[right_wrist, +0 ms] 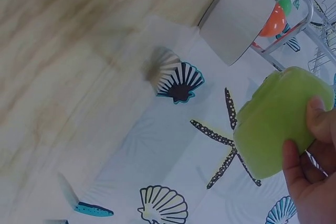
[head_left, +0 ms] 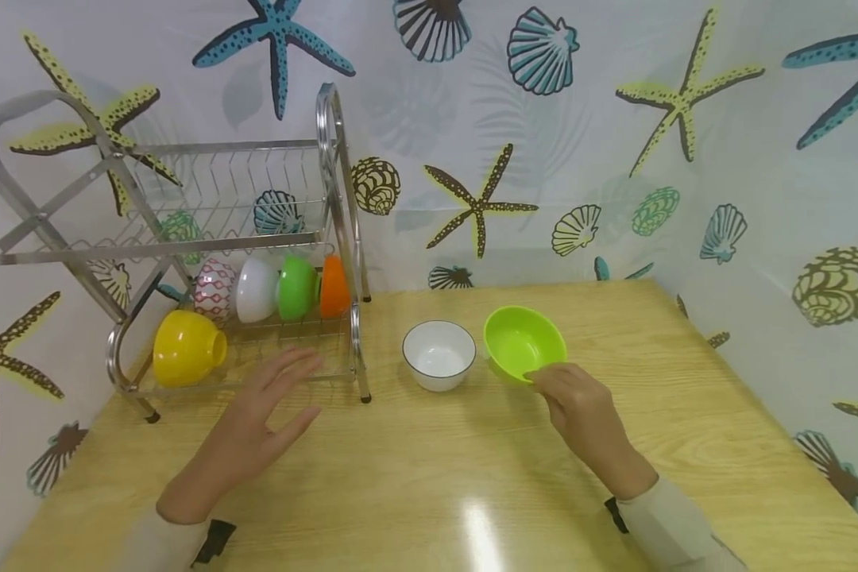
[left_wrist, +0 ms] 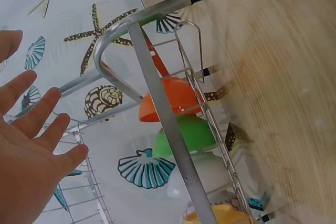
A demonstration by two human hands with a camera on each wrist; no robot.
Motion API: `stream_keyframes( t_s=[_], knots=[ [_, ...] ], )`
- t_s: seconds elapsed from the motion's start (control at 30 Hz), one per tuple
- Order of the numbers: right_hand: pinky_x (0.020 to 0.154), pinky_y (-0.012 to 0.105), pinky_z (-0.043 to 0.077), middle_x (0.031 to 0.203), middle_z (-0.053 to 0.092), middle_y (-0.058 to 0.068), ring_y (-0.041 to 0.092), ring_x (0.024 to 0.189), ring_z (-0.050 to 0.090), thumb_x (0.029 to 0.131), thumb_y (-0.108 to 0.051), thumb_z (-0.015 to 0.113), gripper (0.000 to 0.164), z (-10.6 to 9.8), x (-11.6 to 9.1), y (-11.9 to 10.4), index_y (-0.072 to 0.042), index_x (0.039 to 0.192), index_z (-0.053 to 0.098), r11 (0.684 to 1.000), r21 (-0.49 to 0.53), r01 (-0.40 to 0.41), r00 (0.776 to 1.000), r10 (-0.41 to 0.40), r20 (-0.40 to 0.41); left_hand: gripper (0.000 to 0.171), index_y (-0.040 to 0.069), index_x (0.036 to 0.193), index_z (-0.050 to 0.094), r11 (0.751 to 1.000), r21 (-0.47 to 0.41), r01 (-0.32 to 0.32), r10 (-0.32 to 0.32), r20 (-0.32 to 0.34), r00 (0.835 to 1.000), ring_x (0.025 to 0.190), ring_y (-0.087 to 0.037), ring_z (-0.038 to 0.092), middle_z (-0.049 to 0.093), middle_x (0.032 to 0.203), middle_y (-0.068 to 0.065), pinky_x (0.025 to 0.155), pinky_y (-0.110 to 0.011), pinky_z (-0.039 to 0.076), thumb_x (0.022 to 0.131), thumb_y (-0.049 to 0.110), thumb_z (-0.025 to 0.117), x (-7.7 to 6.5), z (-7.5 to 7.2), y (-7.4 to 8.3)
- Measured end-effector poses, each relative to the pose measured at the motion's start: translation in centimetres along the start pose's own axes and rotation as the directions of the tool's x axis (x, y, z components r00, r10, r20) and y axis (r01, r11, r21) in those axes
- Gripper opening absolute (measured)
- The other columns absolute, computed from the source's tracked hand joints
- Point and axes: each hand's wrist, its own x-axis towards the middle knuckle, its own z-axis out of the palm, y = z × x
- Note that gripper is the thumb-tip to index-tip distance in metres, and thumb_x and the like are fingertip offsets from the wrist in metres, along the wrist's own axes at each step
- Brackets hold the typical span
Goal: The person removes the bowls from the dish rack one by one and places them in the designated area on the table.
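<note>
In the head view my right hand (head_left: 582, 409) pinches the near rim of a lime-green bowl (head_left: 525, 342); the right wrist view shows thumb and fingers on the same green bowl (right_wrist: 278, 124). Just left of it stands a white bowl (head_left: 439, 353) with a dark rim. My left hand (head_left: 253, 429), fingers spread and holding nothing, hovers before the metal dish rack (head_left: 246, 385). On the rack's lower tier are a yellow bowl (head_left: 182, 349), a red-patterned bowl (head_left: 214, 290), a white bowl (head_left: 256, 292), a green bowl (head_left: 295, 290) and an orange bowl (head_left: 334, 290), tipped on their sides.
The rack's upper wire tier (head_left: 243, 222) rises above the bowls at the left. A light wooden table (head_left: 415, 477) lies under everything. Behind and at the sides hangs a cloth (head_left: 415, 103) printed with starfish and shells.
</note>
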Motion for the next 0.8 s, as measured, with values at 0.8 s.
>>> stream_keyframes(
  t_s=[0.8],
  knots=[
    [0.075, 0.038, 0.058, 0.091, 0.072, 0.013, 0.028, 0.087, 0.067, 0.076, 0.009, 0.074, 0.017, 1.6, 0.2, 2.1, 0.001, 0.090, 0.072, 0.989, -0.046, -0.142, 0.973, 0.148, 0.177, 0.054, 0.006, 0.135, 0.052, 0.966, -0.042, 0.256, -0.259, -0.132, 0.957, 0.130, -0.046, 0.032, 0.038, 0.144, -0.021, 0.100, -0.069, 0.029, 0.084, 0.004, 0.070, -2.4, -1.8, -5.1]
  ],
)
